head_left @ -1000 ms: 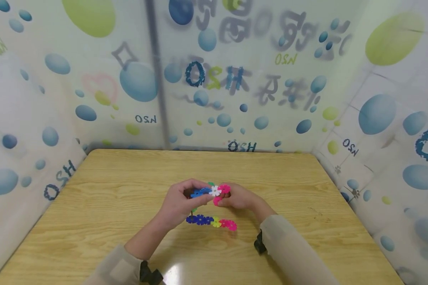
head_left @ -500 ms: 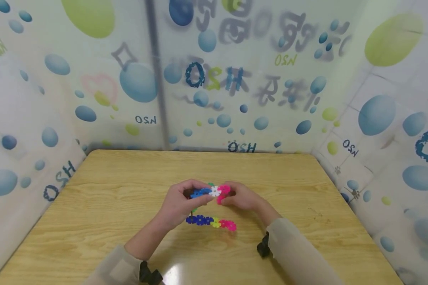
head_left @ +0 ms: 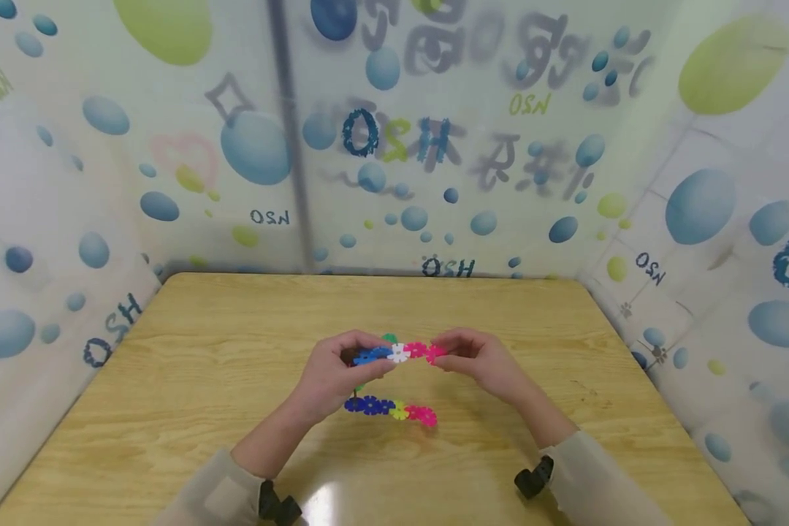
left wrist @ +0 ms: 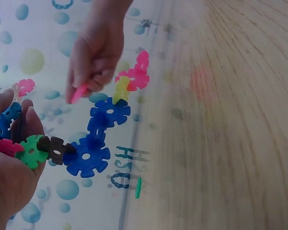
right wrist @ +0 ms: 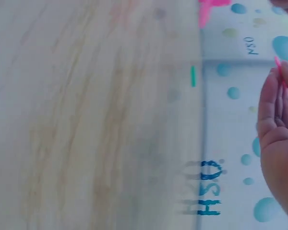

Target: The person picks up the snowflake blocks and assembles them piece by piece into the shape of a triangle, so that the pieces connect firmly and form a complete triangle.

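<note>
Head view: both hands (fingers pinching) hold snowflake chain (head_left: 394, 353).

Snowflake-disc chain (head_left: 394, 353): blue, white, pink links, held level above table centre. Second chain (head_left: 391, 409): blue, yellow, pink, flat on wood, just toward 6 o'clock.

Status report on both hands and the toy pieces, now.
Left hand grips the flower-piece chain. Right hand pinches a pink piece at its end. Second chain on the table. Nothing in the way.
</note>
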Motion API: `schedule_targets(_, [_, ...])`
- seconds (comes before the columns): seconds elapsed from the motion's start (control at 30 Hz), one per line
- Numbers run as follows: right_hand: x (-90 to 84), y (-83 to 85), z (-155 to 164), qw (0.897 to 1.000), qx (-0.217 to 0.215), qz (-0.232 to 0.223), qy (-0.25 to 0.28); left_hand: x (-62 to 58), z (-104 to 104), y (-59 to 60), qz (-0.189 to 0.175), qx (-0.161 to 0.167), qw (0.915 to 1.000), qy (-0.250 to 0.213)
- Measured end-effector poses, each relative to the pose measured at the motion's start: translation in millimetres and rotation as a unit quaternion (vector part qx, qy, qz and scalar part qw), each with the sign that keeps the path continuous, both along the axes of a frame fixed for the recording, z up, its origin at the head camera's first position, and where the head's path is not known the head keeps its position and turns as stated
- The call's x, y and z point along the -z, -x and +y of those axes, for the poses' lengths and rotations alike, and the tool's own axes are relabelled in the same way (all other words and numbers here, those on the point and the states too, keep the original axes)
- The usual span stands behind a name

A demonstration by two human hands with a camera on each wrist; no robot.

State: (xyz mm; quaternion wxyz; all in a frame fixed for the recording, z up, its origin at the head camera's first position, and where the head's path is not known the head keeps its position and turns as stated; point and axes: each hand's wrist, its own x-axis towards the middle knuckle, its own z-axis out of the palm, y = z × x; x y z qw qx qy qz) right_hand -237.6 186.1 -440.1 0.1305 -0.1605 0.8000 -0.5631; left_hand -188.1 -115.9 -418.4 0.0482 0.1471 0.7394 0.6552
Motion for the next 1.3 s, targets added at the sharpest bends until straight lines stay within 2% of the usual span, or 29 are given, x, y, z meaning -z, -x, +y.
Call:
schedule_targets(0.23, [-19.5,-19.7,10,0.998,0.022,0.001,0.062,0.7,2,-0.7,0.004,0.005,1.0,-0.003])
schedule_targets(0.53, [-31.3,-29.6,5,0.995,0.024,-0.003,0.092,2.9,4,-0.5,0.005,0.008,1.0,0.004])
schedule_targets(0.8, [-33.6,-31.4,4,0.996,0.02,-0.005,0.083,3.0,6,-0.7,0.003,0.011,0.9999,0.007])
schedule_targets(1.13, [-34.4,-33.9,2,0.996,-0.008,0.001,0.091,4.4,6,0.3,-0.011,0.007,0.9997,0.018])
schedule_targets(1.3, [-33.4,-34.3,2,0.996,-0.016,-0.004,0.093,5.6,7,-0.2,-0.011,0.012,0.9998,0.009])
